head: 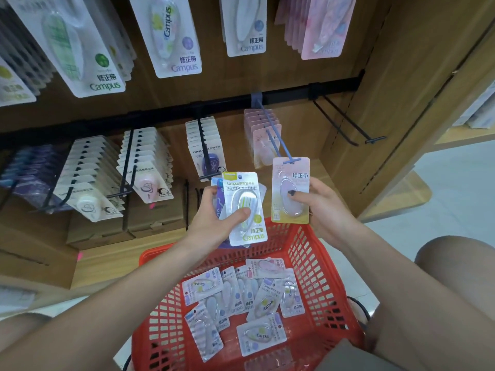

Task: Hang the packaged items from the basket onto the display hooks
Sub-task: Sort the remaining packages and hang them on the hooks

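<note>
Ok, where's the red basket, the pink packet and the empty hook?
Red basket (325, 274): head view, on its right wall.
Pink packet (290, 207): head view, on its clear bubble, below the thumb.
Empty hook (348, 117): head view, midway along its black rod.

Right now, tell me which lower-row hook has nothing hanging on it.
The black hook at the far right, beside the wooden side panel. The other lower hooks carry packs, and the blue hook is getting the right hand's pink pack.

Brown cardboard boxes under the shelf, pale floor at right
</note>
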The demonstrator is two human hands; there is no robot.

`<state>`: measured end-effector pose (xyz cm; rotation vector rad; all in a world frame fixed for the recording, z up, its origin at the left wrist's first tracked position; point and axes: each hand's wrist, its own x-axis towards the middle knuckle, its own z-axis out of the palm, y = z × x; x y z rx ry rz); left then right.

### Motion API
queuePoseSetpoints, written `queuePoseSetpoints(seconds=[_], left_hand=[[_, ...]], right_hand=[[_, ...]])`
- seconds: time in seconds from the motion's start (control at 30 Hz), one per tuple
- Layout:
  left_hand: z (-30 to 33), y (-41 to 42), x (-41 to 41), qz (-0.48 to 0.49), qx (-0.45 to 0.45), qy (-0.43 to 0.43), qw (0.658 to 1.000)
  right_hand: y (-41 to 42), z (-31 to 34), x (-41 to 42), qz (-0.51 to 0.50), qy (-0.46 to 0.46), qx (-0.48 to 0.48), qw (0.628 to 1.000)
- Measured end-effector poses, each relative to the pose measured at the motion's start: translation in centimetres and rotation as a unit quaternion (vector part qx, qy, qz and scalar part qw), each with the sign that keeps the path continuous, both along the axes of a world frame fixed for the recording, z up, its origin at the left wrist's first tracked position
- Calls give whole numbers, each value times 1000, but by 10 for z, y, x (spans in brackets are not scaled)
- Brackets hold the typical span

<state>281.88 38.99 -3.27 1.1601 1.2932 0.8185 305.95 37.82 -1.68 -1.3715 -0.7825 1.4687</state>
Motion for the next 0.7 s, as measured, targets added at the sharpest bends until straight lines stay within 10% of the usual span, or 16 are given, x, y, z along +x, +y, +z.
queuePoseSetpoints(seconds=[0.7], left_hand=[[3, 6, 0, -6, -28, -13, 1000]], right_hand=[[13, -11, -8, 6, 9, -27, 1000]])
